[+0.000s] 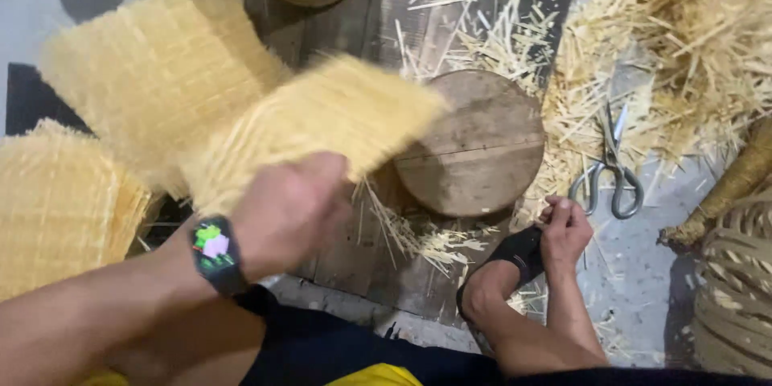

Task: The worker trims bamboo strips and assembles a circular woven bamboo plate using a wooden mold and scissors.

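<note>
you are low over a grey floor with dark wooden planks laid on it, and pale straw offcuts lie heaped thick to the right and scattered across the boards. a round wooden block sits on the planks in the middle, with a pair of scissors just beside it on the right, lying in the straw. stacks of woven straw mats stand at the left. your left hand, a watch on the wrist, is raised and closed around the near edge of 1 woven straw sheet, which is blurred and reaches over the block's left rim. your right hand is down by your sandalled foot, fingertips drawn together; what they pinch, i cannot tell.
</note>
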